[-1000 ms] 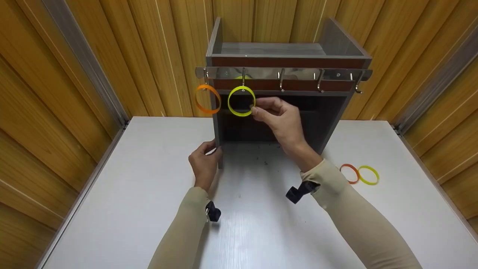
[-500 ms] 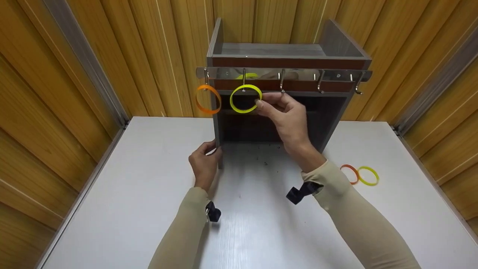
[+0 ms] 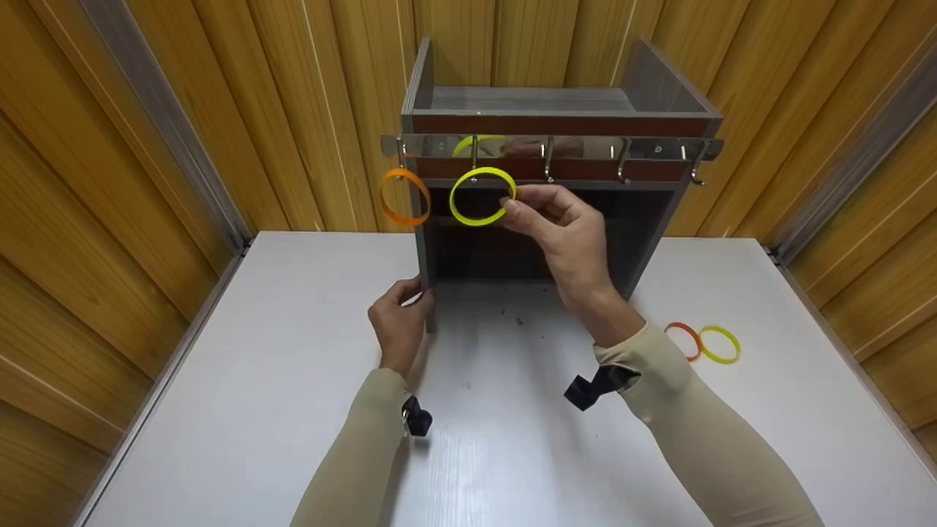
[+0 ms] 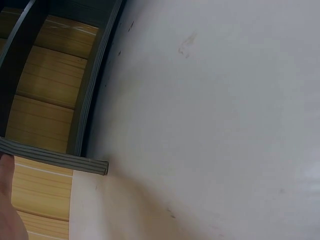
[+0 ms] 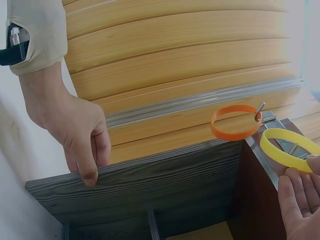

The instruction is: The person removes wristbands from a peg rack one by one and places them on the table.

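My right hand pinches a thin yellow ring between thumb and fingers, at the ring's right side. The ring is upright and overlaps the tip of the second hook from the left in the head view. In the right wrist view a hook tip shows through the opening of the yellow ring. An orange ring hangs on the leftmost hook. Low on the grey shelf unit, my left hand grips the edge of its left side panel, thumb on one face and fingers on the other.
A shiny metal hook rail runs across the unit's front, with several hooks to the right. On the white table at right lie an orange ring and another yellow ring. Wood-pattern walls stand behind and at both sides.
My right hand has drawn the yellow ring slightly to the right, mostly in the first half second. The left hand stays on the panel and the hanging orange ring keeps its place.
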`<state>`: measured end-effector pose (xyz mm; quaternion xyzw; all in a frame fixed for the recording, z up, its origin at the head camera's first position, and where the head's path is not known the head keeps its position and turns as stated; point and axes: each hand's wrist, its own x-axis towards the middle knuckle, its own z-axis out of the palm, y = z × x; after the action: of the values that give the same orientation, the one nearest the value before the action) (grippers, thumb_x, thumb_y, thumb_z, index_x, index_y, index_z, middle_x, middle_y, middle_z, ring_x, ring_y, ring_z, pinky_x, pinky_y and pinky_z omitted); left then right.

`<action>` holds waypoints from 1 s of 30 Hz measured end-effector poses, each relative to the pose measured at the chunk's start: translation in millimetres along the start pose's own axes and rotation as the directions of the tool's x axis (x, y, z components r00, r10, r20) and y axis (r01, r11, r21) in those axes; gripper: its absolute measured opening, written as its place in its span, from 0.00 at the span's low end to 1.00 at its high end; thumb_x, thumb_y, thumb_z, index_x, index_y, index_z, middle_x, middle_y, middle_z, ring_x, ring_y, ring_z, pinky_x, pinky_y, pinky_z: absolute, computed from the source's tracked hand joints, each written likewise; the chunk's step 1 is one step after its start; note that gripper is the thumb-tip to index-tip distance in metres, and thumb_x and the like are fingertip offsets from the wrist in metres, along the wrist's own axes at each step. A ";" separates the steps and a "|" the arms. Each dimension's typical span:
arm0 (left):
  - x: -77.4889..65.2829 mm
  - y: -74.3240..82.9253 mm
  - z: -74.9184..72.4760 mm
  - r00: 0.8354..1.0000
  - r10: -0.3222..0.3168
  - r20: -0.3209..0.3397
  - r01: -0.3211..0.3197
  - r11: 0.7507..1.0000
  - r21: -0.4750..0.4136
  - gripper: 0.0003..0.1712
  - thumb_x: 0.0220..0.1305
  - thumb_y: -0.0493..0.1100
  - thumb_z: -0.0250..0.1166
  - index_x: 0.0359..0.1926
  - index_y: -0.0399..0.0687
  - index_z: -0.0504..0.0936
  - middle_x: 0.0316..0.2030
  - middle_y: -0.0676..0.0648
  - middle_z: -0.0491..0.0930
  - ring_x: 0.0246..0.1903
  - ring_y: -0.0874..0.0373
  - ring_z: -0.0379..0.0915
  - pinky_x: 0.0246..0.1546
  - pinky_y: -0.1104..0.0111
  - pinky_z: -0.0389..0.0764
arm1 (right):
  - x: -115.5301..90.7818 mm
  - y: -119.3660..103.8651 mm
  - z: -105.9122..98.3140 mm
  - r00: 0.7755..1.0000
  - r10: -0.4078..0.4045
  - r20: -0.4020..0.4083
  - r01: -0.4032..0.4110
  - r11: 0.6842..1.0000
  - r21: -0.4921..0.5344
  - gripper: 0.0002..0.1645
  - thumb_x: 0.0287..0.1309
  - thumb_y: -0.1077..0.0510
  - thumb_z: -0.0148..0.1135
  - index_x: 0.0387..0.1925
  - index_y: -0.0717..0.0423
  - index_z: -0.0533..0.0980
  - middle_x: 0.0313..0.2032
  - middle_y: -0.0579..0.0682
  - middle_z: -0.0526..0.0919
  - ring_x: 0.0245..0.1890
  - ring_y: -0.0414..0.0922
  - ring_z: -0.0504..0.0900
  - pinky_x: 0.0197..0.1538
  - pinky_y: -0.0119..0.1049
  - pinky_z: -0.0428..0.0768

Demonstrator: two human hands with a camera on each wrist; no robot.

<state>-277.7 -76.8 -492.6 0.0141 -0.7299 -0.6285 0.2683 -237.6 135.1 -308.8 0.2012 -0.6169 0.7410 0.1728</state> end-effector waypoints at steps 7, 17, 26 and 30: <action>0.4 -0.6 -1.3 0.999 -0.033 0.001 0.033 0.999 0.013 0.12 0.60 0.29 0.76 0.44 0.41 0.92 0.42 0.46 0.91 0.47 0.52 0.89 0.44 0.66 0.89 | -9.1 -3.4 -5.0 1.000 0.016 -0.006 -0.016 1.000 -0.011 0.13 0.65 0.68 0.73 0.49 0.67 0.84 0.47 0.66 0.87 0.46 0.57 0.89 0.54 0.48 0.88; 1.5 -0.2 -2.8 1.000 -0.024 -0.006 0.024 1.000 0.010 0.12 0.58 0.29 0.77 0.44 0.40 0.92 0.42 0.45 0.91 0.46 0.51 0.89 0.44 0.63 0.89 | -27.4 -4.1 -19.3 0.999 0.043 -0.031 -0.044 0.999 -0.020 0.12 0.65 0.68 0.72 0.49 0.67 0.83 0.47 0.68 0.86 0.45 0.55 0.89 0.53 0.45 0.88; 2.3 -1.2 -3.8 1.000 0.003 -0.014 -0.003 1.000 -0.001 0.11 0.57 0.26 0.77 0.42 0.37 0.91 0.42 0.43 0.91 0.46 0.49 0.89 0.45 0.63 0.89 | -48.5 7.1 -38.2 0.989 0.131 -0.070 -0.133 0.991 -0.022 0.13 0.66 0.70 0.70 0.51 0.68 0.82 0.46 0.62 0.88 0.46 0.54 0.89 0.53 0.45 0.88; 2.8 -2.6 -4.2 1.000 0.020 -0.020 -0.020 1.000 -0.013 0.11 0.56 0.24 0.76 0.41 0.35 0.91 0.41 0.41 0.91 0.45 0.48 0.90 0.42 0.68 0.89 | -55.5 14.0 -51.4 0.981 0.163 -0.105 -0.166 0.986 -0.016 0.12 0.65 0.72 0.69 0.50 0.69 0.82 0.45 0.62 0.89 0.43 0.52 0.90 0.53 0.44 0.88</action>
<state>-279.2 -82.2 -493.6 0.0115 -0.7232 -0.6304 0.2819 -201.3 182.7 -357.1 0.1088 -0.6307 0.7546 0.1452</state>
